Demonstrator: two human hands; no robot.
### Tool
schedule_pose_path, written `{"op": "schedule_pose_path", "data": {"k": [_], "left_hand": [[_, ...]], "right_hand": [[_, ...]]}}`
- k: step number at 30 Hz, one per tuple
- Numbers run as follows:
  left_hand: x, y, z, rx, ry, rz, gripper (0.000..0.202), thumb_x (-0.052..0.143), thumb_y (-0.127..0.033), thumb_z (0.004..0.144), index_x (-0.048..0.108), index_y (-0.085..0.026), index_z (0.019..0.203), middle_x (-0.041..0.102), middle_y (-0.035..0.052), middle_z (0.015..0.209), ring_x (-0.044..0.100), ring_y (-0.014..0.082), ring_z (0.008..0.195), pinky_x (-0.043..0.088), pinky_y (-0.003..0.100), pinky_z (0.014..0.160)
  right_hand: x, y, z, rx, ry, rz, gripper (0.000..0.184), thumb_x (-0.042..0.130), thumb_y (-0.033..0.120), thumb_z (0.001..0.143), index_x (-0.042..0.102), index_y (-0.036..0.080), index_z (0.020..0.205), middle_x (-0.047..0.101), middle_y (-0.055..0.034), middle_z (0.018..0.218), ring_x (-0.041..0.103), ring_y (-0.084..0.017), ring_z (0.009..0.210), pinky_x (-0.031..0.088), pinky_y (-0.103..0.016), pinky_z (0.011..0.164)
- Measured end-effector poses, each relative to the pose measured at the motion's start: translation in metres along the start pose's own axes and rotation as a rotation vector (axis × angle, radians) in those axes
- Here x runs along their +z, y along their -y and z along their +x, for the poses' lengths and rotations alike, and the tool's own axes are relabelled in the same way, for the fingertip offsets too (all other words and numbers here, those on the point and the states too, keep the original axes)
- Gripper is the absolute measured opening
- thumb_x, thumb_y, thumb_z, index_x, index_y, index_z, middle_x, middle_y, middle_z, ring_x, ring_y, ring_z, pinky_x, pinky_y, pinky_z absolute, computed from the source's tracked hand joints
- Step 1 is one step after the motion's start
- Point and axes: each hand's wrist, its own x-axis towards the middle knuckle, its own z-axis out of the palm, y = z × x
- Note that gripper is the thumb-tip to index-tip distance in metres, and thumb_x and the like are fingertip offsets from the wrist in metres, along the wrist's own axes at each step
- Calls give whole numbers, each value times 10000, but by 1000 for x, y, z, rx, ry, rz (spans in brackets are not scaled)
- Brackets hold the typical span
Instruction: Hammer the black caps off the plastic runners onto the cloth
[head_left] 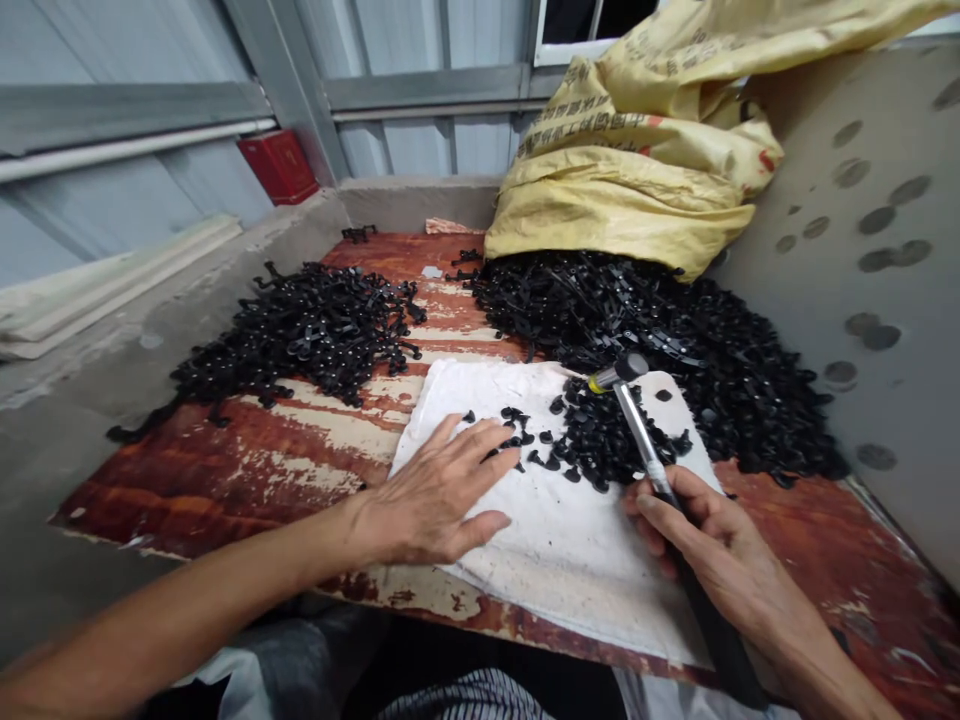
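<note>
My right hand (pixel 705 520) grips a hammer (pixel 637 425) by its black handle, the metal shaft rising to a head with a dark face and a yellow one. The hammer head stands over a small heap of black plastic pieces (pixel 600 435) on a white cloth-covered board (pixel 570 560). My left hand (pixel 450 490) lies palm down over the board's left part, fingers spread. Several loose black pieces (pixel 517 425) sit at its fingertips. Whatever is beneath the palm is hidden.
A larger pile of black parts (pixel 315 330) lies at the left of the worn red tabletop (pixel 225 470). Behind the board, a yellow woven sack (pixel 615 190) spills a big pile of black parts (pixel 750 370). A red box (pixel 279 167) stands on the concrete ledge. A pale spotted panel (pixel 877 280) borders the right.
</note>
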Motion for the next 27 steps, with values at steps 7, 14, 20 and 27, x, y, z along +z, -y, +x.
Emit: {"op": "schedule_pose_path", "data": {"k": [7, 14, 20, 27], "left_hand": [[19, -23, 83, 192, 84, -52, 699, 417, -530, 927, 302, -101, 1467, 263, 225, 1564, 201, 369, 1452, 204, 633, 1115], [27, -26, 65, 236, 116, -90, 661, 430, -502, 929, 348, -101, 1448, 339, 209, 1534, 224, 359, 1446, 226, 634, 1113], [18, -26, 49, 290, 156, -123, 676, 454, -507, 915, 323, -133, 1462, 361, 201, 1524, 256, 372, 1431, 207, 703, 1083], [20, -6, 87, 150, 191, -59, 648, 345, -539, 951, 318, -155, 1473, 273, 178, 1572, 174, 346, 1466, 109, 685, 1118]], "right_hand": [[4, -7, -4, -59, -88, 55, 356, 618, 564, 798, 556, 214, 796, 492, 40, 556, 418, -117, 463, 364, -231, 402], [1, -6, -4, -74, -78, 33, 320, 618, 530, 798, 542, 219, 777, 473, 50, 571, 416, -116, 460, 373, -239, 411], [2, -3, -4, -96, -56, -10, 285, 586, 494, 829, 550, 215, 776, 487, 40, 591, 410, -110, 464, 348, -234, 412], [1, -5, -5, -116, -89, -19, 266, 596, 475, 820, 566, 214, 780, 501, 34, 577, 441, -121, 465, 386, -235, 408]]}}
